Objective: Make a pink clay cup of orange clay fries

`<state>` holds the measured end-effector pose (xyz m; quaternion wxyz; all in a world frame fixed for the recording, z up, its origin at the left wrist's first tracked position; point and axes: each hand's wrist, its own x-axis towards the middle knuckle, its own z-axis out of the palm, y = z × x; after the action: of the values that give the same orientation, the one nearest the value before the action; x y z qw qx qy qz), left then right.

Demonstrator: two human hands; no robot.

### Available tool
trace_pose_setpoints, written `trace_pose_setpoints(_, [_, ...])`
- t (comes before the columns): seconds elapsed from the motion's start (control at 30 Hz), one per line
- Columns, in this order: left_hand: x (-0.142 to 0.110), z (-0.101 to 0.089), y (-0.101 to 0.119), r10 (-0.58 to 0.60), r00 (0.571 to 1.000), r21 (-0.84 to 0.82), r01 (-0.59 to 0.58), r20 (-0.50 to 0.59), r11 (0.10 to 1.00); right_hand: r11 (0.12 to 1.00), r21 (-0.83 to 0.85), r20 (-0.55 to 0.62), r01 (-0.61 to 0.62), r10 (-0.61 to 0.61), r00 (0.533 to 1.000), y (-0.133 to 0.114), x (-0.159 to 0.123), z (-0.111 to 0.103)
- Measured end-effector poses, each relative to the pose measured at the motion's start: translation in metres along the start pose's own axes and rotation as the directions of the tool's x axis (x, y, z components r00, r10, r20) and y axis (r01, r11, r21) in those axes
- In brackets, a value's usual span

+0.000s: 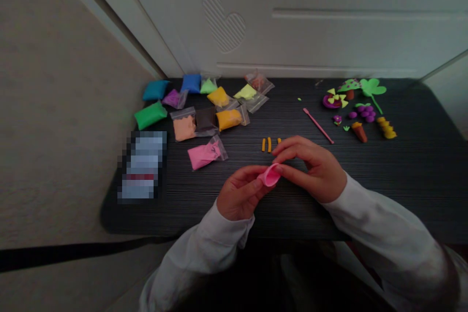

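A hollow, cup-like piece of pink modelling clay [271,176] is held over the front of the dark table, its opening facing right. My left hand [240,192] pinches its narrower left end between thumb and fingers. On the right side, my right hand [310,168] grips the rim, with the thumb at the opening and the index finger over the edge. Just beyond the hands lie short orange clay strips [269,145], one partly covered by my right fingers. An opened bag of pink clay [206,154] rests to the left.
Several bags of coloured clay [206,119] cover the table's back left. A pixelated rectangle [142,167] is at the left edge. A pink modelling tool [318,126] lies right of centre. Finished clay figures [365,112] stand at the back right, before a white panel [321,39].
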<state>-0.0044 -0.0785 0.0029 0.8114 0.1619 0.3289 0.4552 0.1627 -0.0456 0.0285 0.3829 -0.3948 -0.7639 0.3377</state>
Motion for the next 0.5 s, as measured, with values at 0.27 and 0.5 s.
trace_pose_setpoints(0.27, [-0.0003,-0.0026,-0.0012,0.004,1.000,0.009,-0.004,0.004,1.000,0.999,0.010,0.054,-0.042,0.042,0.998,-0.0010,-0.0003,-0.0011])
trace_pose_setpoints(0.5, [0.0005,-0.0010,-0.0035,0.098,0.995,0.035,-0.097,-0.007,0.995,0.999,-0.022,0.046,-0.030,0.031,0.998,-0.0027,-0.0006,-0.0016])
